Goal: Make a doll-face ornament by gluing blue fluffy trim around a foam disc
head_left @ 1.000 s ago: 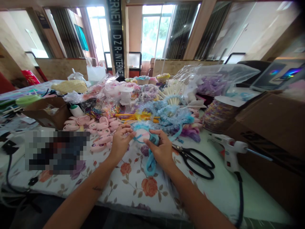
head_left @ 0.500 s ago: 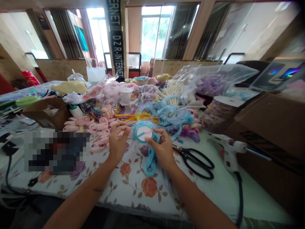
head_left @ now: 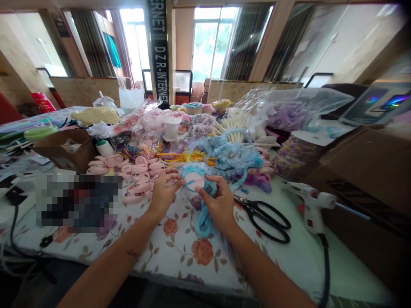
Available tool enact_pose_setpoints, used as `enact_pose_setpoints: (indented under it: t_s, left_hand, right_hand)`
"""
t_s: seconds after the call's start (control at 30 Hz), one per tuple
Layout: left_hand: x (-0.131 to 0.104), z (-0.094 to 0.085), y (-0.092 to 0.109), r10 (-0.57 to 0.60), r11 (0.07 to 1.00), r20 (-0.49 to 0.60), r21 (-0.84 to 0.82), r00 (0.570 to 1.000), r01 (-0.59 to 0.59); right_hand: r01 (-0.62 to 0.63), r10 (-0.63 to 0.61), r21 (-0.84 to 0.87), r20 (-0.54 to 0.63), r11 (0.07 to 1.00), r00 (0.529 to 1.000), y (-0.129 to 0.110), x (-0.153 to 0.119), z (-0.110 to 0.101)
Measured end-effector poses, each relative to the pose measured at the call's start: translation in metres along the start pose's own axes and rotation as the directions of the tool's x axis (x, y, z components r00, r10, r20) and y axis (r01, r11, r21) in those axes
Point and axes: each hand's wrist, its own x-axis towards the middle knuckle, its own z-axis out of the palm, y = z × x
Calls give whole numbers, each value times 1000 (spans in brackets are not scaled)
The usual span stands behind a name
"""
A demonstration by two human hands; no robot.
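A round white disc (head_left: 194,182) with a fluffy light-blue trim (head_left: 190,168) around it is held above the flowered cloth. My right hand (head_left: 220,199) grips its right side, thumb on the white face and fingers behind. At its left edge, my left hand (head_left: 167,186) has thumb and fingers pinched together on the trim. Below the disc hangs a loop of blue fluffy ribbon (head_left: 204,222), partly covered by my right hand. Black-handled scissors (head_left: 266,218) lie to the right of that hand, their blades partly hidden.
A white glue gun (head_left: 313,205) and a cardboard box (head_left: 359,171) stand at right. Pink animal-face pieces (head_left: 141,173), orange sticks (head_left: 183,159) and blue lace (head_left: 237,158) pile up beyond my hands. A spool of multicoloured yarn (head_left: 297,156) is near the box.
My left hand has moved right, and its thumb and fingers now meet the disc's left edge. The disc has tilted slightly in my right hand. The camera view has shifted a little.
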Motion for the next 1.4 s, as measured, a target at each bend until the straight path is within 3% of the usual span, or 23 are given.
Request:
enact_pose_setpoints:
  t_s: [0.33, 0.53, 0.63, 0.8, 1.17, 1.4]
  left_hand:
    - [-3, 1, -4, 41, 998, 8, 46, 999, -42]
    - [-1, 0, 2, 79, 997, -44, 4, 996, -79]
    - [-1, -1, 5, 160, 984, -81, 96, 984, -152]
    - [-5, 0, 9, 339, 906, -19, 275, 940, -321]
    - [-6, 1, 8, 436, 862, -24, 297, 900, -410]
    - [-5, 3, 4, 328, 931, 4, 170, 945, -324]
  right_hand:
    - [-26, 26, 18, -8, 999, 1000, 2, -3, 2]
    - [-141, 144, 118, -19, 983, 989, -4, 3, -1]
    - [-206, 210, 164, -7, 965, 978, -6, 5, -2]
    - [-243, 251, 229, -7, 943, 968, -5, 5, -1]
    - [-285, 287, 293, 37, 913, 957, -2, 6, -2]
    - [-273, 268, 319, 63, 908, 961, 1, 6, -5]
